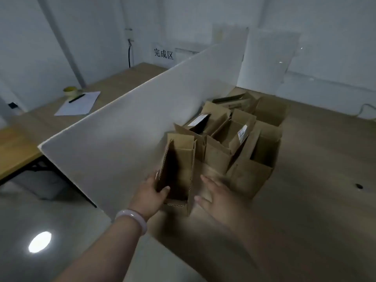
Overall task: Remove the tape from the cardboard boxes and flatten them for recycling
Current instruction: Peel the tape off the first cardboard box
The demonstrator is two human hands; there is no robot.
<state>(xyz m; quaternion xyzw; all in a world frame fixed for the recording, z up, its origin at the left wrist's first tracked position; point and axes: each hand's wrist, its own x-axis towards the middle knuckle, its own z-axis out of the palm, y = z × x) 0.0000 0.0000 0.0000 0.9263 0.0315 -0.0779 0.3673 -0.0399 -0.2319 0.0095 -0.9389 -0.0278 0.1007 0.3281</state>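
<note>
A small open cardboard box (179, 167) stands at the near end of a cluster of several open cardboard boxes (240, 135) on the wooden table (315, 200). My left hand (149, 195), with a pale bangle on its wrist, grips the box's left wall, thumb inside the opening. My right hand (217, 197) is blurred, fingers spread, just to the right of the box and touching or nearly touching its right side. White labels show on two boxes farther back. No tape is visible from here.
A white divider panel (126, 127) runs along the table's left edge, right beside the boxes. Beyond it, another table holds paper sheets (79, 104), a pen and a tape roll (70, 90). A sign hangs on the back wall (163, 53). A small hole (359, 186) marks the table at right.
</note>
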